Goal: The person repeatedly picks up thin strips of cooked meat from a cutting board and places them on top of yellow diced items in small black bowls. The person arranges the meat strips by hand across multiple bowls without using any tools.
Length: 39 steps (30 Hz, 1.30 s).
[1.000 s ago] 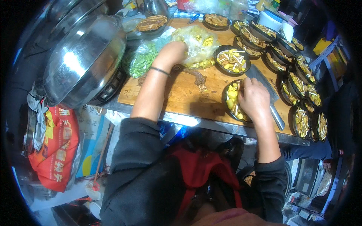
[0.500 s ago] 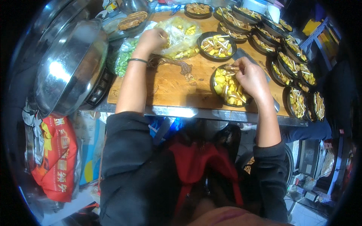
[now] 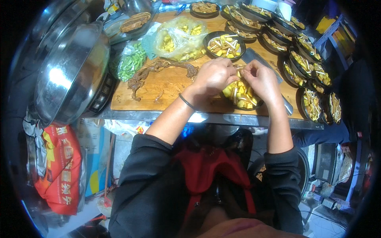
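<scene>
A dark round bowl (image 3: pixel 251 106) near the front edge of the wooden board (image 3: pixel 170 93) holds yellow chunks (image 3: pixel 243 95) and pale strips. Over its far side, my left hand (image 3: pixel 216 75) and my right hand (image 3: pixel 261 77) are close together, both with fingers pinched. What lies between their fingertips is too small and hidden to make out. Just beyond them is a second dark bowl (image 3: pixel 206 43) with similar yellow and white pieces. Left of my left hand, brown strips of meat (image 3: pixel 149 70) lie along the board.
A clear bag of yellow chunks (image 3: pixel 180 37) and a bag of green pieces (image 3: pixel 131 59) lie at the back left. A wide grey blade (image 3: pixel 258 58) rests right of the bowls. Several filled bowls (image 3: pixel 302 63) crowd the right side. A large metal basin (image 3: pixel 71 71) stands left.
My left hand has moved right, from the bag of yellow chunks to the near bowl, beside my right hand. My right hand has stayed over that bowl.
</scene>
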Available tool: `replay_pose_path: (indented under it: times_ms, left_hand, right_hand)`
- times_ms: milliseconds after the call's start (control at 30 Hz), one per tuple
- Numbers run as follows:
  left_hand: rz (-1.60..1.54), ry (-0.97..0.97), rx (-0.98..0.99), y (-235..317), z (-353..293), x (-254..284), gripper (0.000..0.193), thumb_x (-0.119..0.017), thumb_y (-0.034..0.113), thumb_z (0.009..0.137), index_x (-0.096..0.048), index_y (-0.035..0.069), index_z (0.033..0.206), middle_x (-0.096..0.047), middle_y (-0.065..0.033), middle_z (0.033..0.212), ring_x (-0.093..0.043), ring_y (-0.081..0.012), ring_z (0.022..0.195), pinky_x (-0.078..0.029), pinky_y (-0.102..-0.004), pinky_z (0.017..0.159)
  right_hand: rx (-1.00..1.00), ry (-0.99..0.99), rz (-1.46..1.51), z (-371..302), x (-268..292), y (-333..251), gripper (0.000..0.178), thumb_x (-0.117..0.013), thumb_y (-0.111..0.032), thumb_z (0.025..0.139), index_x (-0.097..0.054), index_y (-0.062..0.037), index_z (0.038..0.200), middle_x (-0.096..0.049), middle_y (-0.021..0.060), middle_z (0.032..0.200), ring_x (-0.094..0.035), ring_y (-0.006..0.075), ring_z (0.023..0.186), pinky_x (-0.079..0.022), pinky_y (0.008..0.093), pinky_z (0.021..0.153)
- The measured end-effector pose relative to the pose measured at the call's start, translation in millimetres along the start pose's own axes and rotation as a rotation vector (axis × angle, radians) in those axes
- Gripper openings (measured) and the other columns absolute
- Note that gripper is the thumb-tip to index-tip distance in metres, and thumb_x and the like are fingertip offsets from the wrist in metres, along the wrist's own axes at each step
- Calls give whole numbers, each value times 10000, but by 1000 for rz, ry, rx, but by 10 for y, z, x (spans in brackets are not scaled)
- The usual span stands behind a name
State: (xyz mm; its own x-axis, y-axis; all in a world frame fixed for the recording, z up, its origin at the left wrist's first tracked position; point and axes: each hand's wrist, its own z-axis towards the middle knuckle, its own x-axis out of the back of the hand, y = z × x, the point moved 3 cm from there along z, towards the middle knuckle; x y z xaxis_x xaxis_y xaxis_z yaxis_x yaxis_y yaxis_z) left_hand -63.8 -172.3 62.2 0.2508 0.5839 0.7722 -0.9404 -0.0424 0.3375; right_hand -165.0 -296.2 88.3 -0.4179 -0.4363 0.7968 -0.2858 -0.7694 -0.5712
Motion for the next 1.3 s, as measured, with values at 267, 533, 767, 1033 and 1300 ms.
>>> replay_pose_path:
  times_ms: [267,533,767,1033,1300]
  left_hand:
    - [-60,321,327,-443,-167,437,164,-604,188,871,-687,61,930,-651,-140,938,-641,-280,862,-517,-371,765]
    - [447,-138,644,-1568,-188,768,240,-601,151,811,-680,60,1018,-660,-195,989,-627,-357,932,-500,-420,806]
    - [357,-364,559,-1871,-78,687,256,-678,181,775,-696,72,1006,-670,-190,952,-638,-356,870,-512,-407,777]
    - [314,102,545,-1535,-207,905,141,-691,77,788,-705,35,922,-699,-142,863,-672,-250,746,-529,-330,702]
    - [-549,242,262,-273,-163,574,101,-733,80,787,-691,55,875,-647,-9,892,-608,-92,836,-510,-232,718]
  right_hand:
    - [182,61,-150,-113,-93,-28,152,-637,-194,821,-692,-73,893,-641,145,902,-621,329,866,-492,412,766]
    - [239,149,-215,-158,-171,-41,122,-686,-142,780,-707,-65,872,-630,129,856,-607,319,838,-473,398,756]
    - [241,141,-219,-165,-155,-66,149,-662,-181,810,-690,-53,882,-630,149,848,-611,326,832,-474,411,748]
    - [106,93,-34,-110,-102,-10,216,-637,-248,859,-688,-45,916,-669,167,861,-644,331,785,-494,371,702]
    - [-44,-3,45,-39,-64,25,265,-632,-274,869,-677,-21,932,-667,170,766,-653,271,712,-485,350,668]
